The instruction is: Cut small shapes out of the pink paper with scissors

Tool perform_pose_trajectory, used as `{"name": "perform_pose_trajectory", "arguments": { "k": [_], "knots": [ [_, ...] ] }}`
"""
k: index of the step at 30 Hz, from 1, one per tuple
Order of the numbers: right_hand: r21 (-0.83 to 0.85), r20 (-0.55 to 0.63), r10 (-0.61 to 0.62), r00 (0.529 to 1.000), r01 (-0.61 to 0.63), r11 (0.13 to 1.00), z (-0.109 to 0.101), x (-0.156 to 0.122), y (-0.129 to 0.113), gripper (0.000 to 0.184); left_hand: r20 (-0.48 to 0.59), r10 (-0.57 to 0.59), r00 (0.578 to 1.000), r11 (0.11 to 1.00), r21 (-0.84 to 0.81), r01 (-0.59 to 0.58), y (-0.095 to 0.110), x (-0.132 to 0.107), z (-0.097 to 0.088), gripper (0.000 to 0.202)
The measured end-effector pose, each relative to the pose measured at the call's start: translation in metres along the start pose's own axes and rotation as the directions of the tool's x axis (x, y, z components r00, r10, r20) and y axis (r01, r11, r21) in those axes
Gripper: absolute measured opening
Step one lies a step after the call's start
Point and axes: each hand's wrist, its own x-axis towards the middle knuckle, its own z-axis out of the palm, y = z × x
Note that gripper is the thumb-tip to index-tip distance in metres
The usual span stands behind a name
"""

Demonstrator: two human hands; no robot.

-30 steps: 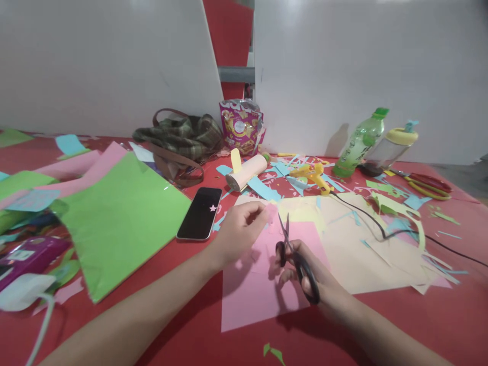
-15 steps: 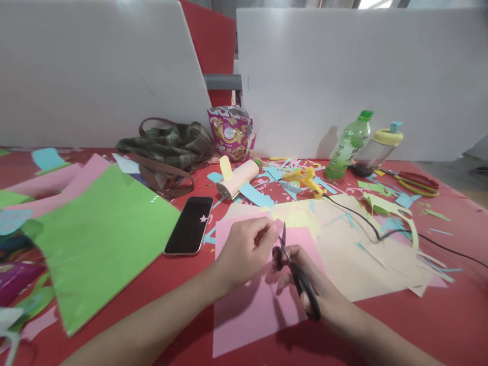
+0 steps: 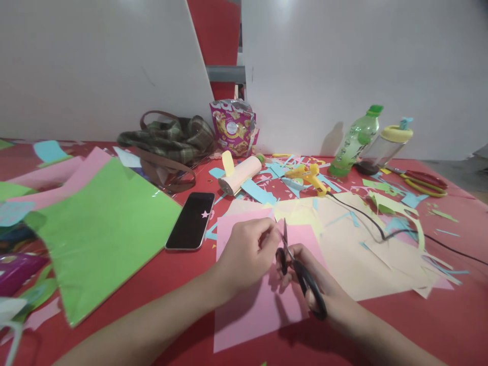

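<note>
My right hand point(image 3: 314, 277) grips black-handled scissors point(image 3: 301, 272), blades pointing up and away at about the table's middle. My left hand point(image 3: 247, 254) is closed in a pinch right beside the blades, holding a small pink paper piece that I can barely make out. Both hands hover over a pink paper sheet point(image 3: 251, 310) lying on the red table point(image 3: 183, 284).
A black phone point(image 3: 190, 227) lies left of the hands beside a large green sheet point(image 3: 102, 229). Beyond are a paper roll point(image 3: 240, 175), yellow glue gun point(image 3: 308, 175) with black cord, snack bag point(image 3: 233, 127), plaid bag point(image 3: 168, 142), two bottles point(image 3: 356, 140), red-and-yellow scissors point(image 3: 423, 182) and scattered scraps.
My left hand has drawn in next to the scissor blades and pinched tighter. The scissors' blades have narrowed. The view shifted slightly.
</note>
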Motion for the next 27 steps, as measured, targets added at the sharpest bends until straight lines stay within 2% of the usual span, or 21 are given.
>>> {"name": "perform_pose_trajectory", "arguments": {
  "k": [9, 18, 27],
  "knots": [
    [0.043, 0.024, 0.021, 0.999, -0.022, 0.999, 0.0004, 0.0001, 0.0003, 0.042, -0.011, 0.014, 1.0, 0.998, 0.055, -0.013, -0.0006, -0.001, -0.0005, 0.027],
    [0.007, 0.024, 0.006, 1.0, -0.006, 1.0, -0.0014, -0.0002, 0.0044, 0.044, -0.015, 0.03, 0.999, 0.997, 0.078, -0.029, -0.0003, -0.0021, 0.0003, 0.029],
    [0.043, -0.017, 0.028, 0.999, -0.027, 0.999, 0.0026, -0.0004, -0.001, 0.045, -0.024, 0.034, 0.999, 0.996, 0.083, -0.032, 0.0004, -0.002, -0.0003, 0.028]
  ]
}}
